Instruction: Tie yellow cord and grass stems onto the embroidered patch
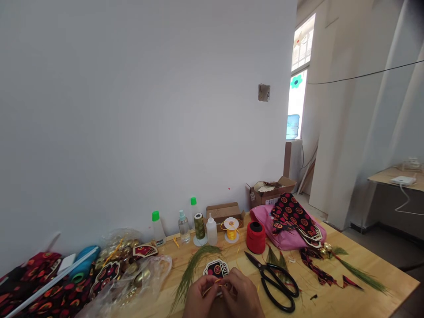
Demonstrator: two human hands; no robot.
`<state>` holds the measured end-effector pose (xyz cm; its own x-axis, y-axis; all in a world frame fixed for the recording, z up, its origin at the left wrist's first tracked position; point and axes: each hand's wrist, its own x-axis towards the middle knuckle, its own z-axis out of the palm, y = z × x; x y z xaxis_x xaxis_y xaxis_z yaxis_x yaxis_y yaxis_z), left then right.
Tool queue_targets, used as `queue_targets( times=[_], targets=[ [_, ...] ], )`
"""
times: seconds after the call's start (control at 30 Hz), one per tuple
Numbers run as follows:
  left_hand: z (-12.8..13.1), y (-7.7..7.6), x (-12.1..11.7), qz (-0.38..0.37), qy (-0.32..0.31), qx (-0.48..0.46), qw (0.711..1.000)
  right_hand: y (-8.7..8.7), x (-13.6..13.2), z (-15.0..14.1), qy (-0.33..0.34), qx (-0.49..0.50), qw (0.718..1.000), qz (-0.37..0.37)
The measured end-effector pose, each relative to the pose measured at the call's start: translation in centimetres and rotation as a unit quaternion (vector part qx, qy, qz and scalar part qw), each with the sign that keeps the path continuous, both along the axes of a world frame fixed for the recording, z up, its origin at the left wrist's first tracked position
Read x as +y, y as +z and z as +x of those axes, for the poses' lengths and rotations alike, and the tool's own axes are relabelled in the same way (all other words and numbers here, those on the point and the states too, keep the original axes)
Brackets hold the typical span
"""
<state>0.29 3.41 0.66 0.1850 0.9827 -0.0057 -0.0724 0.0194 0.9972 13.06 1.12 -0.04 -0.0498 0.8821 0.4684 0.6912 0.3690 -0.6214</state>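
The left hand point(198, 295) and the right hand point(243, 295) pinch a thin yellow cord point(212, 288) between closed fingers, low over the wooden table point(357, 260); the cord could slip out, since it looks thin and smooth; it could also snag on the green threads point(192, 269) just beside it; the small patch point(216, 267) lies touching the hands; it is black with red dots and a white edge; black scissors point(274, 280) lie near.

Bright daylight from the window point(300, 84); edges bend, shadows soft.
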Motion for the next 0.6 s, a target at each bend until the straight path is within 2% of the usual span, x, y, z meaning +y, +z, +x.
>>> queue_targets(
  times=[0.23, 0.43, 0.6],
  targets=[
    [-0.1, -0.8, 0.2, 0.047, 0.02, 0.02, 0.998, 0.0, 0.0, 0.0, -0.006, -0.02, 1.0, -0.017],
    [-0.1, 0.3, -0.2, 0.092, -0.004, 0.091, 0.992, 0.3, -0.2, 0.0, -0.004, -0.008, 1.0, -0.008],
    [0.2, 0.3, -0.1, 0.07, -0.037, 0.088, 0.993, 0.6, -0.3, 0.2, 0.008, 0.024, 1.0, -0.007]
  ],
)
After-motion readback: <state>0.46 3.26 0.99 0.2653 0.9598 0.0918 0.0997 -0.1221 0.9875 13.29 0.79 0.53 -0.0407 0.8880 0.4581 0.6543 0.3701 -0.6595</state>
